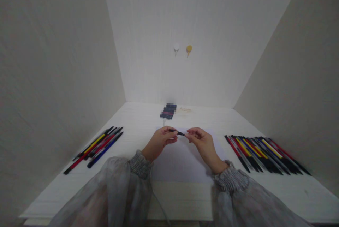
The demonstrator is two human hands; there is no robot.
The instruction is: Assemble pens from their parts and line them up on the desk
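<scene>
My left hand [162,139] and my right hand [200,140] meet above the middle of the white table [185,191]. Both are closed in a pinch on one short black pen part [178,132], the left at its left end, the right at its right tip. Under the hands lies a white sheet of paper [180,160]. A bundle of several pens [96,146] in black, red, yellow and blue lies at the left. A wider row of several similar pens [265,153] lies at the right.
A dark phone-like object [168,111], blurred out, lies at the back of the table with a thin cord beside it. Two small hooks [182,49], one white and one yellow, are fixed on the back wall. Walls close in on both sides.
</scene>
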